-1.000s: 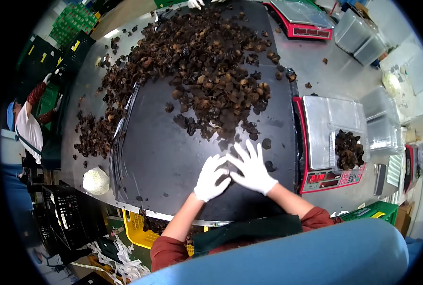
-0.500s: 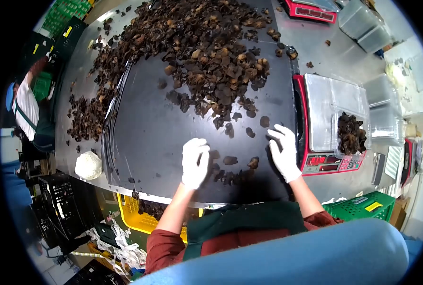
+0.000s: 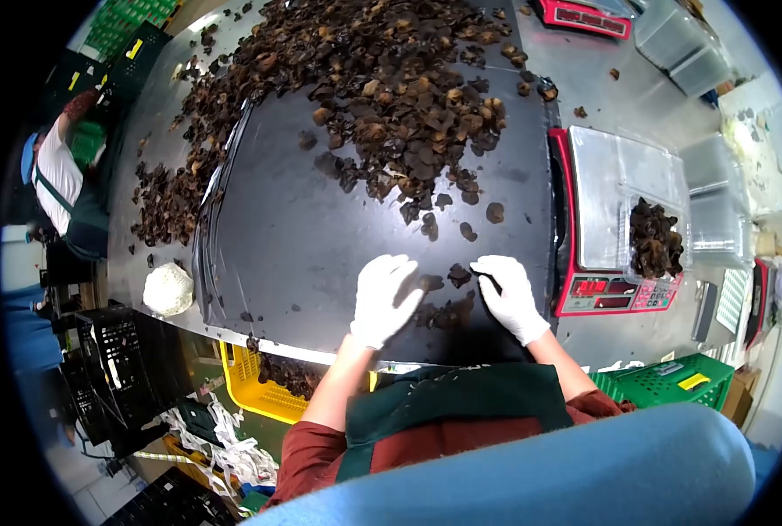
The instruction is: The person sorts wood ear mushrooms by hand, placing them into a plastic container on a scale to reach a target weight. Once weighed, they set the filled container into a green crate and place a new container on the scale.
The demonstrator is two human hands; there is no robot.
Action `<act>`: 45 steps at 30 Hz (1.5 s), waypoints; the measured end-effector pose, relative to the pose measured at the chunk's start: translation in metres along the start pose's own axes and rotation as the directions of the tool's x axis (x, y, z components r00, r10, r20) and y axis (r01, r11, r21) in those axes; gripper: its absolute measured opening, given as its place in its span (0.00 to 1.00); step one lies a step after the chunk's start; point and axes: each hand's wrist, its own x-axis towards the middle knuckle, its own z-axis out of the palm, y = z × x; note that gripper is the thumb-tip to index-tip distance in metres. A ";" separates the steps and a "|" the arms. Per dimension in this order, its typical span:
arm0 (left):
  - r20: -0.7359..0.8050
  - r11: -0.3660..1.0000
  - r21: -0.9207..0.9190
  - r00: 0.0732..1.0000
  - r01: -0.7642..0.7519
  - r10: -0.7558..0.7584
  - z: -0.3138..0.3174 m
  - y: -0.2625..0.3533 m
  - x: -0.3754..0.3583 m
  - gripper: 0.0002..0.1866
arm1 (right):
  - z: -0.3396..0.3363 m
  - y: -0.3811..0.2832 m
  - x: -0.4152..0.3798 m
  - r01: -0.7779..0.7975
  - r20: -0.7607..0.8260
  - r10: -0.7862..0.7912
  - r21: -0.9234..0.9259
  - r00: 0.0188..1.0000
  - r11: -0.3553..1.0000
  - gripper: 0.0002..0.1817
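Observation:
Both my hands wear white gloves over a black sheet point(image 3: 277, 202) on the table. My left hand point(image 3: 385, 300) has its thumb apart from its fingers and holds nothing visible, just left of a few dark mushroom-like pieces point(image 3: 448, 314). My right hand point(image 3: 511, 298) is on their other side, thumb spread, its fingertips near a single dark piece point(image 3: 459, 275); nothing shows in its grasp. A large heap of the same brown-black pieces point(image 3: 399, 114) covers the far part of the sheet.
Right of the sheet, a red scale point(image 3: 623, 294) bears a clear tray of dark pieces point(image 3: 656, 238). A white ball-like bundle point(image 3: 168, 289) sits at the left edge. A yellow crate point(image 3: 264, 394) stands below the near edge. Another person point(image 3: 57, 184) is at far left.
My left hand has moved right and my right hand slightly left, so they are closer together around the small pieces. A dark piece now lies between their fingertips.

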 end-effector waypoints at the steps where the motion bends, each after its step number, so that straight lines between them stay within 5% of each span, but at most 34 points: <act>1: 0.060 0.997 0.074 0.998 -0.036 0.031 0.000 0.005 0.003 0.19 | 0.000 -0.003 0.005 0.009 0.039 -0.009 0.003 0.999 1.000 0.12; 3: 0.072 0.985 0.116 0.990 -0.129 0.122 0.010 0.002 0.001 0.17 | -0.009 -0.024 0.017 -0.001 0.148 0.016 -0.103 0.989 0.995 0.12; 6: 0.052 0.998 0.015 0.996 -0.067 0.066 0.006 0.001 0.002 0.13 | -0.005 -0.028 0.024 0.070 0.204 -0.019 -0.245 0.979 0.967 0.11; 8: -0.002 0.982 -0.090 0.986 0.167 -0.167 -0.023 0.016 0.010 0.09 | 0.007 -0.008 0.020 0.137 0.169 -0.097 -0.244 0.981 0.960 0.11; 11: -0.338 0.930 0.121 0.895 0.346 -0.289 -0.049 -0.009 -0.027 0.05 | 0.003 0.000 0.023 0.040 0.082 -0.026 -0.175 0.996 0.984 0.10; 13: -0.458 0.804 -0.098 0.690 0.587 -0.560 -0.077 -0.030 -0.061 0.06 | -0.005 -0.003 0.027 -0.098 0.053 0.105 -0.125 0.993 0.987 0.08; 15: -0.654 0.771 -0.095 0.545 0.630 -0.526 -0.113 -0.065 -0.107 0.08 | -0.009 -0.012 0.030 -0.071 -0.040 0.066 -0.142 0.997 0.987 0.07; 17: -0.803 0.653 -0.119 0.315 0.748 -0.507 -0.153 -0.073 -0.137 0.10 | -0.008 -0.033 0.034 -0.079 0.023 0.079 0.029 0.997 0.996 0.07; 18: -0.870 0.609 -0.133 0.203 0.782 -0.450 -0.170 -0.082 -0.153 0.12 | -0.008 -0.049 0.034 0.086 0.029 -0.089 0.076 0.996 0.993 0.08; 19: -0.921 0.564 -0.155 0.088 0.811 -0.379 -0.184 -0.090 -0.167 0.13 | -0.003 -0.065 0.033 0.144 0.139 -0.193 0.303 0.971 0.942 0.12; 20: -0.945 0.574 -0.174 0.030 0.800 -0.327 -0.195 -0.095 -0.179 0.16 | 0.006 -0.078 0.028 0.036 0.304 -0.260 0.583 0.916 0.811 0.16; 23: -0.952 0.555 -0.241 -0.081 0.796 -0.296 -0.205 -0.095 -0.188 0.22 | 0.014 -0.104 0.015 0.271 0.316 -0.492 0.543 0.811 0.795 0.24; 25: -0.937 0.523 -0.293 -0.132 0.801 -0.324 -0.205 -0.090 -0.185 0.26 | 0.020 -0.091 0.011 0.382 0.345 -0.456 0.262 0.821 0.886 0.26; 28: -0.879 0.586 -0.103 0.202 0.804 -0.432 -0.166 -0.064 -0.154 0.21 | 0.022 -0.057 0.003 0.371 0.438 -0.341 0.017 0.832 0.928 0.32; 30: -0.687 0.696 -0.155 0.430 0.701 -0.586 -0.128 -0.059 -0.139 0.15 | 0.025 -0.039 -0.004 0.384 0.488 -0.308 -0.061 0.816 0.921 0.29; 31: -0.586 0.769 0.106 0.664 0.631 -0.464 -0.108 -0.045 -0.122 0.17 | 0.026 -0.032 -0.006 0.368 0.538 -0.274 -0.071 0.797 0.927 0.28; 32: -0.397 0.860 0.151 0.826 0.488 -0.399 -0.094 -0.031 -0.103 0.20 | 0.028 -0.025 -0.009 0.307 0.478 -0.258 -0.026 0.840 0.951 0.26; 33: -0.276 0.890 0.286 0.920 0.356 -0.279 -0.075 -0.023 -0.094 0.23 | 0.030 -0.018 -0.010 0.246 0.415 -0.234 0.024 0.879 0.969 0.25; 35: -0.054 0.954 0.137 0.964 0.266 -0.261 -0.047 0.000 -0.072 0.26 | 0.029 -0.019 -0.008 0.089 0.193 -0.130 0.208 0.973 0.974 0.19; 36: -0.037 0.977 0.077 0.980 0.197 -0.195 -0.028 0.000 -0.071 0.28 | 0.022 -0.025 -0.005 -0.255 0.299 0.132 0.419 0.945 0.871 0.16; 38: 0.042 0.982 0.156 0.992 0.110 -0.117 -0.009 0.004 -0.066 0.26 | -0.002 -0.033 0.007 -0.728 0.583 0.438 0.581 0.684 0.363 0.15; 39: 0.062 0.971 0.233 0.996 0.052 -0.069 -0.004 0.005 -0.063 0.24 | 0.002 -0.027 0.005 -0.685 0.655 0.403 0.723 0.639 -0.089 0.17; 41: 0.037 0.980 0.178 0.995 0.086 -0.094 0.001 -0.002 -0.059 0.23 | -0.002 -0.014 -0.005 -0.588 0.793 0.303 0.599 0.528 -0.543 0.20; 43: 0.000 0.996 0.041 0.997 0.083 -0.083 -0.001 -0.003 -0.050 0.15 | -0.003 -0.011 -0.006 -0.498 0.793 0.061 0.438 0.606 -0.749 0.22; 45: -0.015 0.956 -0.137 0.965 0.258 -0.262 -0.002 -0.003 -0.051 0.12 | -0.012 -0.021 -0.006 -0.433 0.832 0.200 0.456 0.517 -0.778 0.23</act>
